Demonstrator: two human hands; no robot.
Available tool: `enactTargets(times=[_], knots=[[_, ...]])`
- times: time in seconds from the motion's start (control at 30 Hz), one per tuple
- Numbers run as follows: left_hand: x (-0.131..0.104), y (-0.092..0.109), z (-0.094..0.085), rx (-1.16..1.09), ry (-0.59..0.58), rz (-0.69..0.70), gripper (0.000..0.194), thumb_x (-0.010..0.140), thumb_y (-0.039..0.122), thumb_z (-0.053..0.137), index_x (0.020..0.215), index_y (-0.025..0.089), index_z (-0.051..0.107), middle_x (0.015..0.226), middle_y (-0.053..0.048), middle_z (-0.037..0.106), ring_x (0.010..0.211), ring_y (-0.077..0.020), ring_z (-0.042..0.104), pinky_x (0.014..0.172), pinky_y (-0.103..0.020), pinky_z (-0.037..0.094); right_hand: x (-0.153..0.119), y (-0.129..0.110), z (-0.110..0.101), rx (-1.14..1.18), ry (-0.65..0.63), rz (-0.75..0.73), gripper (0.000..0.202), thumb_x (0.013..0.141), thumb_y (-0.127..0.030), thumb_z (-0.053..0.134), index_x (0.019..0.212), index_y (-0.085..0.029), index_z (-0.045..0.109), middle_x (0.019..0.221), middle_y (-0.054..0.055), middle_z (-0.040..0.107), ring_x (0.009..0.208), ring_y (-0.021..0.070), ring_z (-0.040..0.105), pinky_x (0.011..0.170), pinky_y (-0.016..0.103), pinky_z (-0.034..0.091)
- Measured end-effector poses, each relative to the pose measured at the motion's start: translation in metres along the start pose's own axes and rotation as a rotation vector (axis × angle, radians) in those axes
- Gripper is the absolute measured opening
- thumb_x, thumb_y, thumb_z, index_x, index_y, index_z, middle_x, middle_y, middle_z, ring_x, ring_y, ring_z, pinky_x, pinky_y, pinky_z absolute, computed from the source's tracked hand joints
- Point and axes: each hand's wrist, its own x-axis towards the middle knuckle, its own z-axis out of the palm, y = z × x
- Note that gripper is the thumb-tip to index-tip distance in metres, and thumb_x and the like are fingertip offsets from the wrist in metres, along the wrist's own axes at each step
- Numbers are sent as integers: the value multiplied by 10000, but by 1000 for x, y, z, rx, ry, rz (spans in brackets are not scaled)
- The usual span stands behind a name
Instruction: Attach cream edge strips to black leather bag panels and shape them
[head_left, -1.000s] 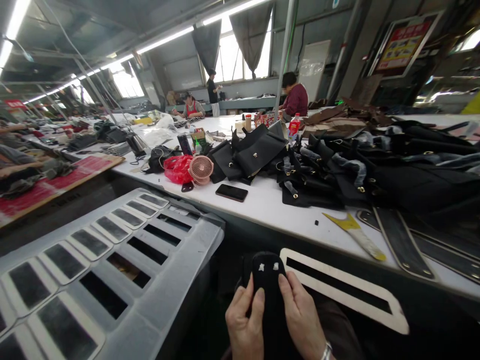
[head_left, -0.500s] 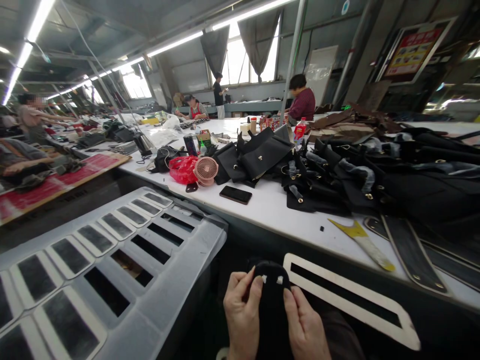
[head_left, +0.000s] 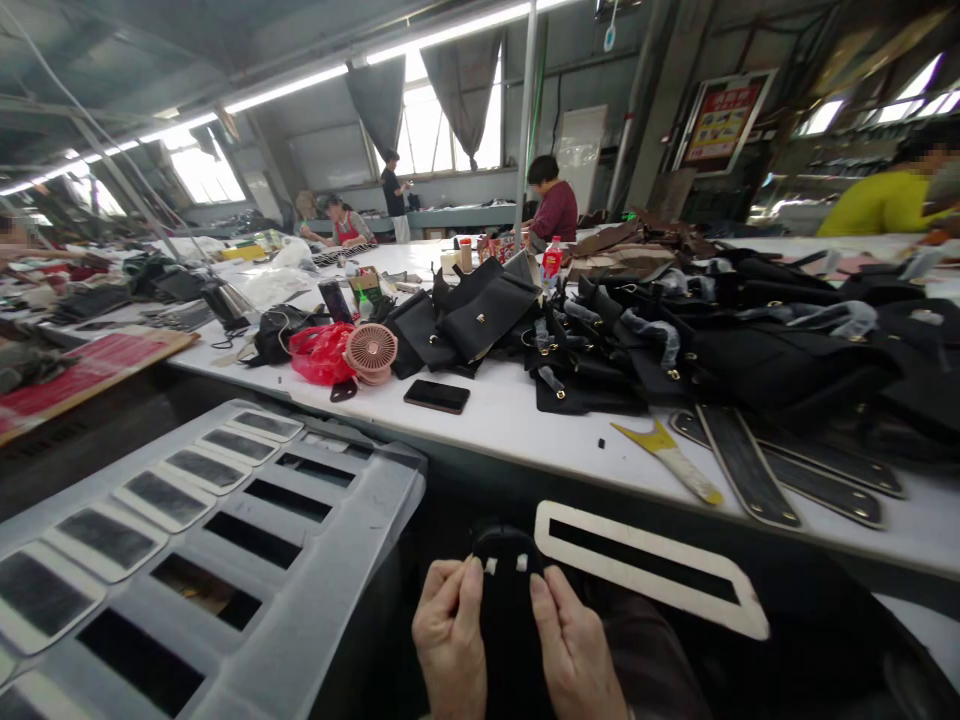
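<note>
A black piece with a rounded end (head_left: 514, 610) is held in front of me, with two small whitish spots near its top edge. My left hand (head_left: 452, 635) pinches its left edge between thumb and fingers. On the opposite edge, my right hand (head_left: 574, 645) has the same kind of pinch. The lower part of the piece fades into dark shadow between my hands. Just right of them lies a long cream oblong frame (head_left: 645, 533) around a black slot, resting on dark material.
At left stands a grey slotted crate (head_left: 352, 540) with white-edged dark panels (head_left: 166, 497). The white table (head_left: 517, 432) ahead carries a phone (head_left: 436, 396), a pink fan (head_left: 371, 353), a yellow-tipped tool (head_left: 667, 460), black straps (head_left: 746, 465) and piled black bags (head_left: 712, 350). Several people work farther back.
My view has turned to the right, so the table and crate appear farther left. A person in yellow now shows at the far right. Both hands keep their pinch on the black piece.
</note>
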Motion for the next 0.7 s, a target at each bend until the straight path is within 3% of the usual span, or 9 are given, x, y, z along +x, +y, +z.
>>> enactTargets(times=[0.3,0.4,0.47,0.53,0.63,0.7], knots=[[1,0,3,39,-29,45,308,835,452,624,782,168,731,742,-17,574,660,-149,570,616,-225,474,14,-11,-8,106,1,92,431,955,-569,322,837,-209,527,691,12,585,632,163,562,599,243,417],[5,-4,4,-2,-29,-4,348,851,490,581,953,185,713,980,-61,642,922,-204,618,811,-257,495,17,-18,-8,48,2,29,448,958,-559,308,777,-209,522,618,-1,548,542,147,519,523,246,361],[10,-3,3,-48,-51,-21,415,861,516,547,1123,214,658,1265,-79,584,1199,-242,522,1000,-307,424,18,-22,-4,-7,8,-29,459,957,-552,300,722,-213,501,554,-18,494,471,133,474,471,255,302],[17,1,-1,-71,-144,-30,458,859,519,542,1214,237,606,1384,-69,520,1310,-250,433,1089,-350,349,17,-24,2,-57,1,-58,458,961,-535,294,706,-213,498,533,-21,481,447,128,465,457,253,287],[27,6,-16,-55,-263,-39,375,822,497,599,1072,223,650,1242,-69,630,1231,-264,517,1080,-377,363,5,-15,8,-147,-135,-55,395,949,-491,365,832,-204,610,618,16,612,539,154,569,526,231,394],[32,4,-32,-46,-212,-54,320,788,498,631,931,212,648,1159,-60,671,1168,-271,565,1047,-372,393,-9,0,7,-215,-219,-35,330,850,-480,563,1063,-254,676,908,59,726,805,226,668,720,270,491]])
